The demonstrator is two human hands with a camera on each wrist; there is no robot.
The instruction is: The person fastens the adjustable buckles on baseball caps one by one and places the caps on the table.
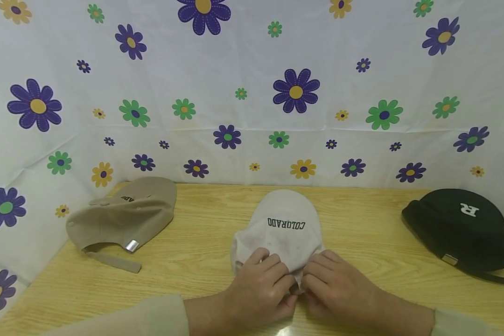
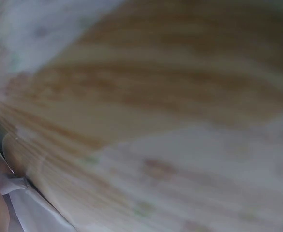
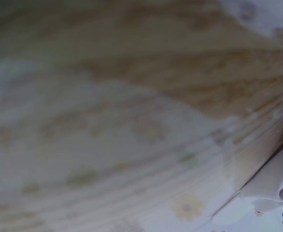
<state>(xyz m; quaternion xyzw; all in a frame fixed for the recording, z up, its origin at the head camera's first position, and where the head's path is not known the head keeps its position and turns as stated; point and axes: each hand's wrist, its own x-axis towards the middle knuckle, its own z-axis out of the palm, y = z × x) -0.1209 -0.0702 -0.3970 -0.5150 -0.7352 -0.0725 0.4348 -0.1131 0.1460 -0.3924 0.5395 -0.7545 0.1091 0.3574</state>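
Observation:
A pale, off-white baseball cap (image 1: 285,205) lies at the middle of the table, its brim pointing away and dark COLORADO lettering upside down to me. My left hand (image 1: 260,287) grips its near rear edge on the left with curled fingers. On the right side of that same edge, my right hand (image 1: 340,287) pinches the fabric. The two hands almost meet at the back opening, and what lies between their fingertips is mostly hidden. Part of the pale cap (image 2: 32,208) shows at the lower left of the left wrist view; the right wrist view has the cap (image 3: 272,183) at its lower right.
On the left, a tan cap (image 1: 147,214) rests with its strap loose on the wood table (image 1: 201,219). A black cap (image 1: 466,233) bearing a white R sits at the right. Behind the table hangs a white flower-patterned cloth (image 1: 256,60).

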